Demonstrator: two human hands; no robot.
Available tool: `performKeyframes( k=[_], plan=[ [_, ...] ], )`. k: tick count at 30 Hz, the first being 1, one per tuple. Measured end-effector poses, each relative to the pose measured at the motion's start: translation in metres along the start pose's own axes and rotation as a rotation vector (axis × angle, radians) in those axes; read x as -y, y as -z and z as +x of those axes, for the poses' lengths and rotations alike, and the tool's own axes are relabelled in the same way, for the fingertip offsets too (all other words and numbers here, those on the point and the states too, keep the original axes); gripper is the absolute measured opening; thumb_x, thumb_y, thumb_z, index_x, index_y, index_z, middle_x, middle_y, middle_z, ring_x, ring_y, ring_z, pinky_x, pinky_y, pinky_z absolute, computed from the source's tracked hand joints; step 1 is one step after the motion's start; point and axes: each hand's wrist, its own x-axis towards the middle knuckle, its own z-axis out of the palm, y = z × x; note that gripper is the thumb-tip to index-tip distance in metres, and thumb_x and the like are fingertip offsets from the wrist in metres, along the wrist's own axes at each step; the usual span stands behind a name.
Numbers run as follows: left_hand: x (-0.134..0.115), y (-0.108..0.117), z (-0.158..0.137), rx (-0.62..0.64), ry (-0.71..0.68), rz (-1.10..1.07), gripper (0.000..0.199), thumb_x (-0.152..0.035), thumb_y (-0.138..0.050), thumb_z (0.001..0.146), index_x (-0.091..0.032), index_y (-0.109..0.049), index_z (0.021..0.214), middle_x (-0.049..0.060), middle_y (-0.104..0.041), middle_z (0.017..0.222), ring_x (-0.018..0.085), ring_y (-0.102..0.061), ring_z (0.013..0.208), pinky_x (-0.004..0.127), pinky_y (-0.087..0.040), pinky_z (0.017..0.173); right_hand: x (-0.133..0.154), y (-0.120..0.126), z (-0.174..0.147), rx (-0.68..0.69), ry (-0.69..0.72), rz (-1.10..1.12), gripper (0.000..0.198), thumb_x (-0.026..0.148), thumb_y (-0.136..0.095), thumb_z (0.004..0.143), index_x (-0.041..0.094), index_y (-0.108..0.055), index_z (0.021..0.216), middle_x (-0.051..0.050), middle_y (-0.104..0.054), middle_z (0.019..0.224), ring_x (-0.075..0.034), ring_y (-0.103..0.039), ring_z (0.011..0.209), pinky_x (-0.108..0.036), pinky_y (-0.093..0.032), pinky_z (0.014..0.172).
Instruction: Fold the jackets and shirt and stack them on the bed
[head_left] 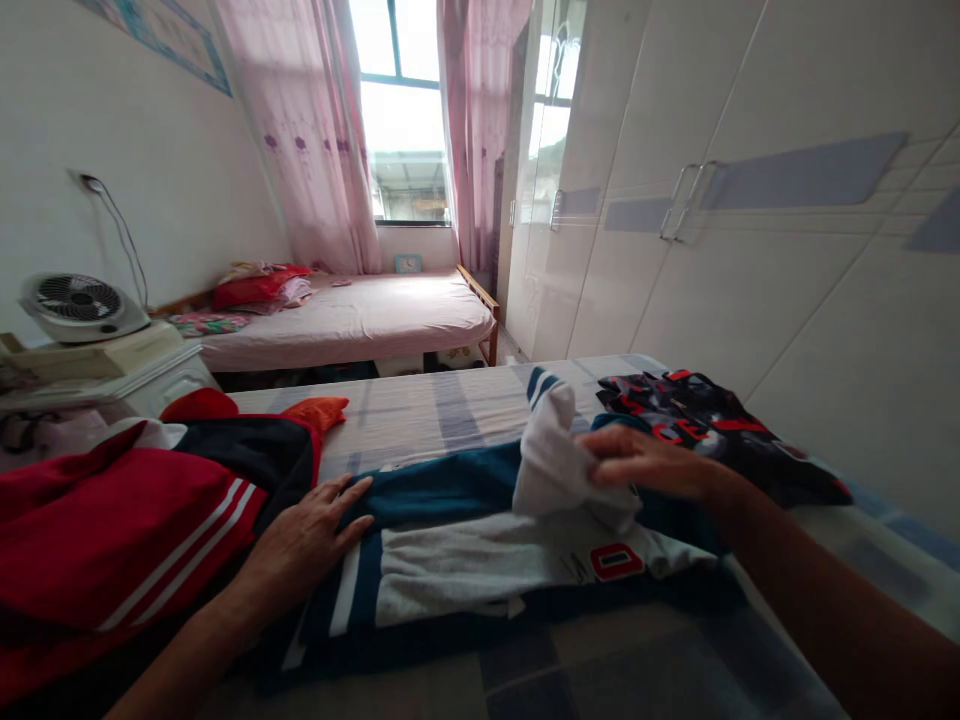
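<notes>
Shirt [465,565], grey and dark teal, lay across the middle of the near bed [401,425], closer to the person than to the bed's far edge. Red-bordered dark print on the front, right part.

Left hand [315,520]: palm down, fingers spread on the shirt's left end by the teal-and-white striped band, pressing rather than gripping. Right hand [645,462]: slightly blurred, thumb and fingers pinched on a pale sleeve [553,455] with a striped cuff. Sleeve stood up off the shirt, cuff pointing toward the bed's far edge; exact finger placement could not be told.

Dark patterned garment [724,430] with red lettering lay toward the bed's far right corner, just beyond the right hand. Red jacket [172,520] with two white stripes was heaped on the left side, near the left forearm; orange cloth [319,412] stuck out behind it, toward the far left corner.

Beyond the far edge: second bed [360,310] with a pink sheet, under a window [397,110] with pink curtains [315,130]. Fan [79,300] sat on the left; white wardrobe [645,260] lined the right.
</notes>
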Motion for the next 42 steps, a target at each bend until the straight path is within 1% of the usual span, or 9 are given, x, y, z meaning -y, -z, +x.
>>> performKeyframes(
  k=[2, 7, 10, 13, 17, 21, 28, 36, 42],
  plan=[
    [0.002, 0.002, -0.001, -0.003, -0.018, -0.006, 0.058, -0.054, -0.041, 0.085, -0.025, -0.047, 0.135, 0.009, -0.048, 0.139, 0.028, -0.050, 0.123, 0.043, -0.043, 0.101, -0.008, -0.016, -0.015, 0.080, -0.022, -0.122, 0.028, 0.023, -0.052, 0.077, 0.016, -0.069, 0.098, -0.006, -0.064, 0.116, -0.024, -0.057, 0.108, -0.033, -0.046, 0.090],
    [0.010, 0.000, 0.004, -0.043, -0.036, 0.003, 0.055, -0.050, -0.034, 0.089, -0.020, -0.051, 0.132, 0.010, -0.050, 0.138, 0.026, -0.043, 0.129, 0.042, -0.038, 0.105, -0.067, -0.004, -0.024, -0.478, 0.016, -0.810, 0.047, 0.005, -0.042, 0.073, 0.021, -0.064, 0.111, -0.007, -0.053, 0.134, -0.024, -0.044, 0.126, -0.043, -0.034, 0.105],
    [0.009, -0.003, 0.004, -0.111, -0.061, 0.042, 0.059, -0.055, -0.038, 0.087, -0.019, -0.050, 0.132, 0.014, -0.048, 0.139, 0.028, -0.043, 0.129, 0.045, -0.037, 0.105, -0.094, 0.012, -0.014, -0.467, 0.065, -1.161, 0.054, 0.004, -0.046, 0.073, 0.025, -0.059, 0.121, -0.007, -0.048, 0.139, -0.027, -0.034, 0.133, -0.049, -0.030, 0.105],
    [0.003, -0.010, 0.000, -0.147, -0.119, 0.061, 0.063, -0.059, -0.041, 0.085, -0.024, -0.044, 0.137, 0.012, -0.038, 0.146, 0.030, -0.035, 0.134, 0.049, -0.033, 0.107, -0.101, 0.022, 0.001, -0.446, 0.059, -1.296, 0.035, 0.012, -0.045, 0.083, 0.023, -0.064, 0.110, -0.008, -0.062, 0.120, -0.028, -0.044, 0.123, -0.047, -0.029, 0.102],
    [0.003, -0.023, -0.007, -0.052, -0.100, 0.015, 0.055, -0.051, -0.032, 0.091, -0.029, -0.036, 0.141, 0.007, -0.031, 0.150, 0.026, -0.027, 0.139, 0.050, -0.029, 0.109, -0.116, 0.034, 0.013, -0.621, -0.213, -1.260, 0.029, 0.018, -0.038, 0.089, 0.017, -0.065, 0.098, -0.012, -0.067, 0.102, -0.026, -0.057, 0.102, -0.039, -0.035, 0.089],
    [0.005, -0.020, -0.012, 0.006, -0.047, -0.060, 0.054, -0.047, -0.030, 0.092, -0.026, -0.036, 0.141, 0.008, -0.031, 0.150, 0.026, -0.028, 0.138, 0.051, -0.030, 0.108, -0.146, 0.040, 0.012, -0.579, -0.367, -1.187, 0.030, 0.018, -0.037, 0.087, 0.016, -0.067, 0.093, -0.013, -0.067, 0.099, -0.024, -0.060, 0.092, -0.036, -0.041, 0.078],
    [-0.001, 0.002, -0.028, -0.156, 0.087, -0.104, 0.051, -0.047, -0.036, 0.089, -0.019, -0.053, 0.128, 0.008, -0.043, 0.143, 0.025, -0.046, 0.127, 0.040, -0.042, 0.103, -0.141, 0.035, -0.007, -0.753, -0.117, -1.004, 0.046, 0.012, -0.041, 0.078, 0.018, -0.058, 0.119, -0.010, -0.057, 0.126, -0.026, -0.050, 0.119, -0.038, -0.040, 0.098],
    [-0.002, 0.015, -0.018, -0.022, 0.084, 0.008, 0.045, -0.038, -0.035, 0.089, -0.016, -0.063, 0.118, 0.009, -0.060, 0.127, 0.026, -0.056, 0.116, 0.041, -0.043, 0.102, -0.148, 0.010, -0.014, -0.510, -0.116, -0.700, 0.038, 0.016, -0.042, 0.077, 0.020, -0.068, 0.104, -0.007, -0.066, 0.114, -0.023, -0.061, 0.106, -0.038, -0.045, 0.097],
    [-0.062, 0.026, 0.015, -0.161, -0.304, -0.074, 0.051, -0.021, -0.045, 0.086, -0.026, -0.041, 0.137, 0.006, -0.039, 0.146, 0.023, -0.043, 0.129, 0.040, -0.039, 0.105, -0.139, 0.007, -0.022, -0.548, -0.032, -0.590, 0.057, 0.005, -0.039, 0.066, 0.022, -0.065, 0.114, -0.006, -0.062, 0.123, -0.020, -0.053, 0.119, -0.038, -0.037, 0.107]
  ],
)
